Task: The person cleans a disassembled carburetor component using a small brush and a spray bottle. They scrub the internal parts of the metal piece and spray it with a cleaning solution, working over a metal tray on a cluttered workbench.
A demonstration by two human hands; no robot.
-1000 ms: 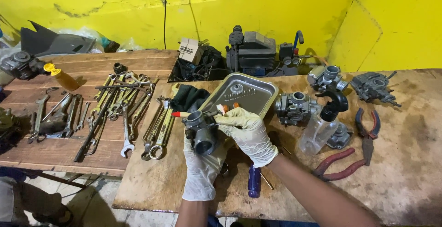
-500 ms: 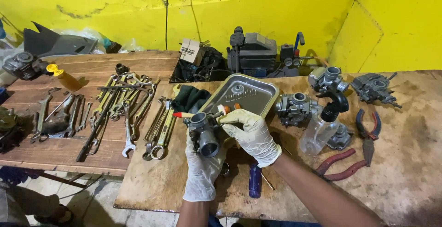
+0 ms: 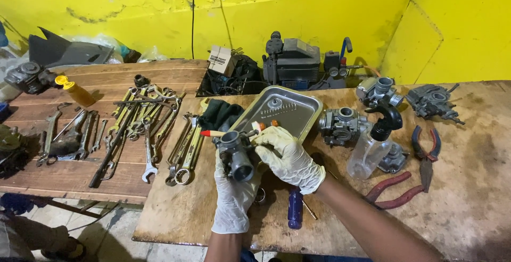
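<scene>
My left hand (image 3: pixel 232 195) is wrapped under the carburetor (image 3: pixel 236 153), holding it just above the palm, toward 12 o'clock. My right hand (image 3: pixel 287 158) seems to pinch its 2 o'clock side, beside the metal tray (image 3: pixel 308 126).

A small cardboard box (image 3: pixel 220 60), squarish, white-topped with dark print and brown sides, stands tilted at twelve o'clock against the yellow wall (image 3: pixel 298 6), behind the desk (image 3: pixel 468 187).
</scene>
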